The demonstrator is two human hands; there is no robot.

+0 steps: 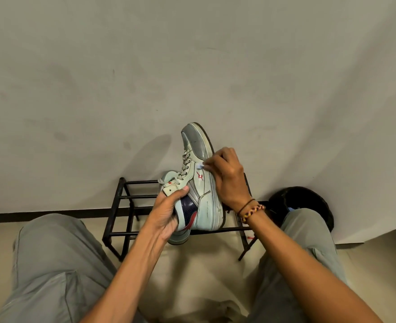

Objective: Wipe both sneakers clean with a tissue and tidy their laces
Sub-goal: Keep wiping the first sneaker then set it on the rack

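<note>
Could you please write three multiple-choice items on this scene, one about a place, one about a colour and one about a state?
1. Where does the tissue touch the sneaker?
A. its side panel, near the red logo
B. its sole
C. its tongue

2. What colour is the rack behind the sneaker?
A. white
B. black
C. red

3. How is the sneaker held?
A. lying flat on the floor
B. hanging by its laces
C. toe up, gripped at the collar by the left hand

Answers: 1 A, the right hand presses the tissue there; 2 B, its bars are black; 3 C, the toe points upward.
</note>
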